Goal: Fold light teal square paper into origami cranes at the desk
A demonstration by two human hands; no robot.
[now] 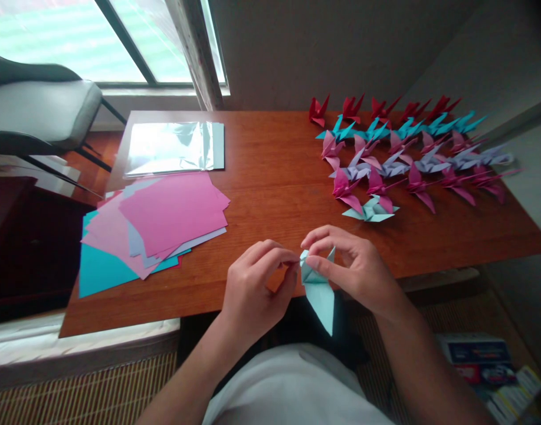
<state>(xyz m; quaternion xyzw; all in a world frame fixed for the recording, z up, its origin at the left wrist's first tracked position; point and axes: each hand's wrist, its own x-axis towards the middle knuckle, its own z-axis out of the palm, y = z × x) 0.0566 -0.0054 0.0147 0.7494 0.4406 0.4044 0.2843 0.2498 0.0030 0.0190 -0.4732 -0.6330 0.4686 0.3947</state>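
A pale mint-green origami crane (321,298) is held up between both hands over the table's near edge, one pointed wing hanging down toward my lap. The fingertips of my left hand (258,284) pinch together at its left side, on a thin tip that is mostly hidden. My right hand (356,265) grips the folded body from the right between thumb and fingers. Another mint-green crane (371,209) stands on the table just beyond the right hand.
Rows of red, turquoise, pink, lilac and magenta cranes (414,182) fill the table's right part. At left lie fanned sheets of coloured paper (177,209) and a shiny clear packet (173,147). The wooden table (270,159) ends at my lap; a chair (40,112) stands beyond its left side.
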